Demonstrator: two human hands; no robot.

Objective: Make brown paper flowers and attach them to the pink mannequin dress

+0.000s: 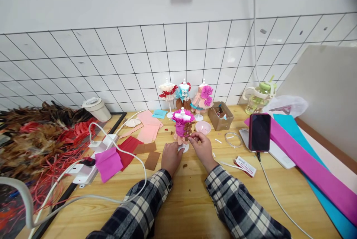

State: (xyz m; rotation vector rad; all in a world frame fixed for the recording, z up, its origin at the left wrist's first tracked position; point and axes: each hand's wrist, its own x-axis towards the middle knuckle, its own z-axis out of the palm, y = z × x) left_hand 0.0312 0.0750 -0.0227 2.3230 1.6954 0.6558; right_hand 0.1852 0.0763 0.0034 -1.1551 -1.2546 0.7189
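A miniature dress form (182, 127) stands upright in front of me, dressed in crumpled magenta paper with a peach skirt. Brown paper trim (187, 130) runs down its right side. My left hand (170, 156) is closed around the lower left of the form, by the skirt and white base; its fingertips are partly hidden. With thumb and forefinger together, my right hand (203, 149) pinches the lower edge of the brown trim. Brown scraps (185, 165) lie on the table between my wrists.
Behind stand three dressed forms (183, 93), a pink bowl (203, 127) and a cardboard box (221, 115). Paper pieces (150, 125) and a power strip (92, 162) with cables lie left. To the right are a phone (259, 133), a bottle (260, 97) and paper strips (309, 164).
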